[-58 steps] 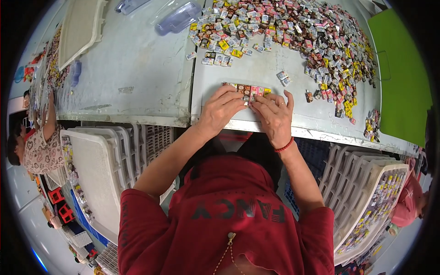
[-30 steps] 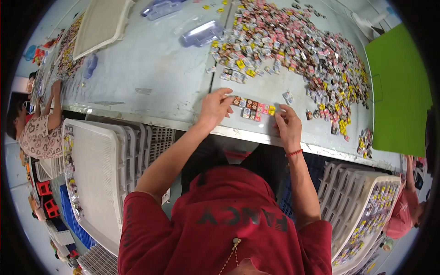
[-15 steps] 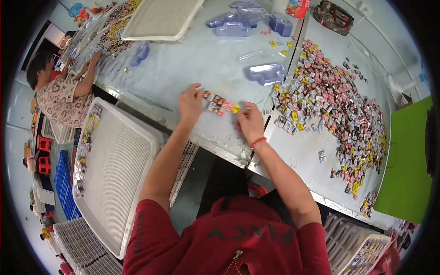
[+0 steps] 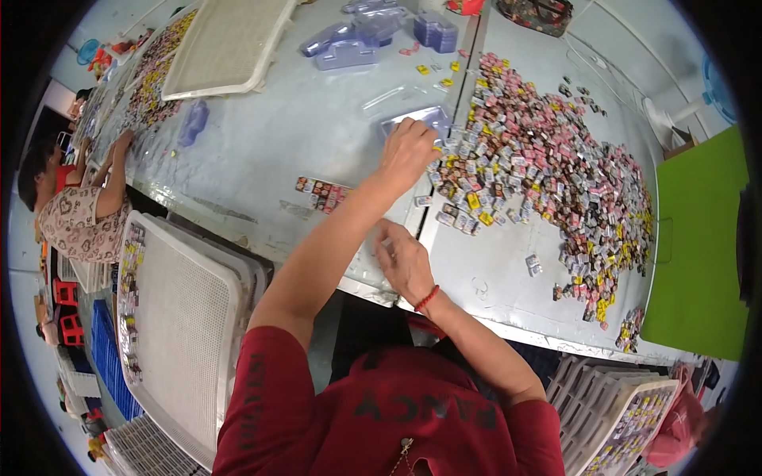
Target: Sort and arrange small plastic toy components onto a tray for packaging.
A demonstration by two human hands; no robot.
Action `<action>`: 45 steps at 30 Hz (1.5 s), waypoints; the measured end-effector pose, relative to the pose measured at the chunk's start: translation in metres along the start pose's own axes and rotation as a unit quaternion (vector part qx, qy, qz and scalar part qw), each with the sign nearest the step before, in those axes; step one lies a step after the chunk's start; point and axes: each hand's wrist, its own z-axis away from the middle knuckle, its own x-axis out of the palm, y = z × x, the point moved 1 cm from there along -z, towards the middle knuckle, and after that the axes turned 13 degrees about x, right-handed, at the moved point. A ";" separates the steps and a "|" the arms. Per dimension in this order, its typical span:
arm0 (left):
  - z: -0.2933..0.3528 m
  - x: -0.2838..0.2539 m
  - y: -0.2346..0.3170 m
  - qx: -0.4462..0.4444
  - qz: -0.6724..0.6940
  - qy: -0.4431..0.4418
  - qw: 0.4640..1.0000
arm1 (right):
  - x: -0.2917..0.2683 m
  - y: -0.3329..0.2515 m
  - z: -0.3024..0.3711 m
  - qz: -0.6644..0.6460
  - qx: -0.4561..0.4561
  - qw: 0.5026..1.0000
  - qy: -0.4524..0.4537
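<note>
My left hand (image 4: 409,155) reaches across to a clear plastic tray (image 4: 429,117) beside the table joint. Its fingers are bent and close together over the tray's near side, by a yellow piece at the heap's edge; what they hold is hidden. Nearer to me, my right hand (image 4: 406,262), with a red band at the wrist, hovers by the table's front edge. Its fingers are loosely curled and apart, with nothing visible in them. Left of both hands, a flat block of small printed pieces (image 4: 324,194) lies in rows, its right end covered by my left forearm.
A heap of small colourful pieces (image 4: 556,159) spreads over the right table. Clear plastic trays (image 4: 349,54) are stacked at the back. White mesh trays (image 4: 178,309) stand at lower left. Another person (image 4: 83,206) works at the far left. A green panel (image 4: 698,246) borders the right side.
My left hand has left the block's left end and moved right and away to the plastic tray. My right hand has drawn back from the block's right end. The view has shifted rightward.
</note>
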 end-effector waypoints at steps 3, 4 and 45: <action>-0.004 0.023 -0.010 -0.030 -0.039 -0.145 0.988 | -0.028 0.009 0.010 0.033 -0.060 0.997 0.025; -0.002 0.025 -0.014 -0.037 -0.028 -0.147 0.988 | -0.037 0.013 0.014 0.042 -0.038 0.998 0.033; -0.041 0.013 -0.022 0.002 -0.139 -0.098 0.985 | -0.147 0.078 0.087 -0.012 0.025 0.968 0.251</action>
